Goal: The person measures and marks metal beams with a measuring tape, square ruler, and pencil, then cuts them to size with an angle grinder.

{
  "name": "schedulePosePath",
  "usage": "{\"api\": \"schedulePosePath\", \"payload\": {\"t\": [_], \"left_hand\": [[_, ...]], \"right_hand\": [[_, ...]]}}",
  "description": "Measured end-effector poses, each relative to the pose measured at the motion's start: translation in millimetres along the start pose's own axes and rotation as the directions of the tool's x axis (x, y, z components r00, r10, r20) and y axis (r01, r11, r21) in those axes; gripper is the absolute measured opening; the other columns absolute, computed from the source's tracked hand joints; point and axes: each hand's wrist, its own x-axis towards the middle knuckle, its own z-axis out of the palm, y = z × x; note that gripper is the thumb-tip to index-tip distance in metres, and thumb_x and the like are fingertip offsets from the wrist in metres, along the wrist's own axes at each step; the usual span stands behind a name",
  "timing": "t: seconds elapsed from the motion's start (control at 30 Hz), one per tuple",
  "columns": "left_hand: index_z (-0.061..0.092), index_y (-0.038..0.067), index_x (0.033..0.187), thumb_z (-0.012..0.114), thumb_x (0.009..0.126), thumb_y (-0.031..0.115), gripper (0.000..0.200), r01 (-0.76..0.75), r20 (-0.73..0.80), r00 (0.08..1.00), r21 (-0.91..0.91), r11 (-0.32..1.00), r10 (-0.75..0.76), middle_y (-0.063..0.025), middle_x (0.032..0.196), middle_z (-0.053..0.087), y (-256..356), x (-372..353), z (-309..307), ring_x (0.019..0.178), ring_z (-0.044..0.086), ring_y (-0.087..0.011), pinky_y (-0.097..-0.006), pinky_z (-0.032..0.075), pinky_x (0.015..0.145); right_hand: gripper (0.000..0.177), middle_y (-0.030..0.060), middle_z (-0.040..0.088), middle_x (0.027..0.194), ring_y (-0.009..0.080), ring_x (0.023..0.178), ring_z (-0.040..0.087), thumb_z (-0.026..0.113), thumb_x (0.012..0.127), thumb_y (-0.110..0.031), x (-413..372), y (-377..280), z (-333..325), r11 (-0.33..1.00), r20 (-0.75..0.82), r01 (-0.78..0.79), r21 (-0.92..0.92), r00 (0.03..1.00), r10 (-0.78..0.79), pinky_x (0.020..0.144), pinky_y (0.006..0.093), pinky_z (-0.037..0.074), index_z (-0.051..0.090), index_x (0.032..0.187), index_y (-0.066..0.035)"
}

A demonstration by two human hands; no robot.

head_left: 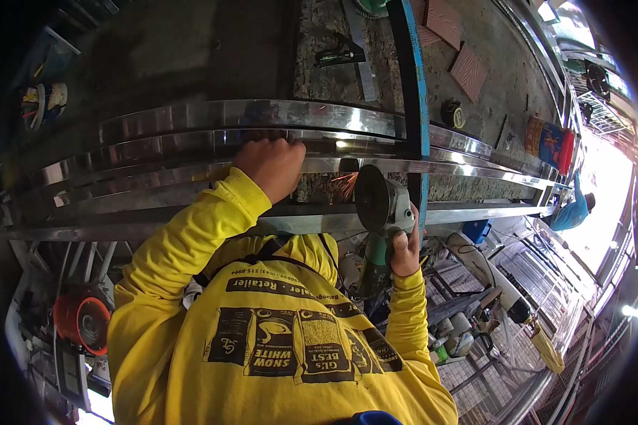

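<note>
My left hand [271,167] is closed over the shiny metal bars, knuckles up, and its fingertips are hidden. My right hand [407,249] grips a green angle grinder [377,256]. The dark grinder disc [373,198] stands upright beside the front shiny bar [461,168]. Orange sparks [345,185] show just left of the disc, beneath that bar. Several long metal bars [191,117] run across the view under and beyond my left hand.
A blue-edged beam [415,92] crosses the bars. Beyond lie a square tool [339,54], a tape measure [452,113], reddish boards [468,72] and a red-and-blue container [549,144]. An orange fan [81,320] stands lower left. A person in blue [573,212] is far right.
</note>
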Motion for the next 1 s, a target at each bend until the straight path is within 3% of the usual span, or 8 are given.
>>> {"api": "schedulePosePath", "payload": {"t": [0.23,0.43,0.53,0.67,1.0], "left_hand": [[0.072,0.008,0.088,0.067,0.088,0.016,0.009,-0.001,-0.044,0.999,-0.004,1.0,0.001,-0.0149,0.082,0.076,0,0,4,0.08,0.077,-0.0363,-0.0486,0.061,0.072],[0.072,0.008,0.088,0.066,0.088,0.016,0.01,-0.015,-0.082,0.997,-0.016,1.0,0.014,-0.0146,0.081,0.075,-1,-1,7,0.077,0.077,-0.0365,-0.0483,0.061,0.07],[0.072,0.008,0.087,0.066,0.088,0.017,0.01,-0.059,-0.14,0.989,-0.026,0.998,0.054,-0.0145,0.08,0.075,-4,-3,11,0.075,0.077,-0.036,-0.0479,0.061,0.068],[0.072,0.008,0.087,0.067,0.088,0.016,0.01,-0.062,-0.155,0.986,-0.009,0.998,0.06,-0.0143,0.08,0.075,-5,-2,13,0.072,0.077,-0.0354,-0.0475,0.061,0.064],[0.072,0.008,0.087,0.066,0.088,0.015,0.009,-0.052,-0.113,0.992,-0.029,0.998,0.049,-0.0146,0.08,0.076,-4,-1,9,0.074,0.077,-0.0353,-0.0474,0.062,0.065]], "right_hand": [[0.101,0.0122,0.056,0.141,0.0205,0.126,0.057,0.076,0.093,-0.06,-1,-1,0,0.996,-0.001,-0.061,0.069,0.998,0.061,0.107,0.0351,0.048,0.029,0.159,0.001],[0.093,0.0108,0.057,0.139,0.0191,0.116,0.063,0.073,0.097,-0.053,2,-4,8,0.998,-0.042,0.027,0.051,0.999,-0.025,0.101,0.0329,0.052,0.028,0.158,0.001],[0.093,0.01,0.057,0.138,0.018,0.112,0.064,0.074,0.097,-0.051,0,-5,9,0.998,-0.052,-0.004,0.061,0.999,0.007,0.099,0.0327,0.053,0.029,0.159,0.001],[0.091,0.0088,0.057,0.138,0.0169,0.112,0.064,0.074,0.097,-0.05,-3,-11,14,0.986,-0.06,-0.048,0.159,0.996,0.058,0.1,0.0329,0.053,0.028,0.159,-0.001],[0.103,0.0098,0.055,0.143,0.02,0.124,0.058,0.078,0.09,-0.058,-4,-5,6,0.981,-0.057,-0.128,0.144,0.989,0.137,0.108,0.0356,0.047,0.027,0.16,-0.002]]}}
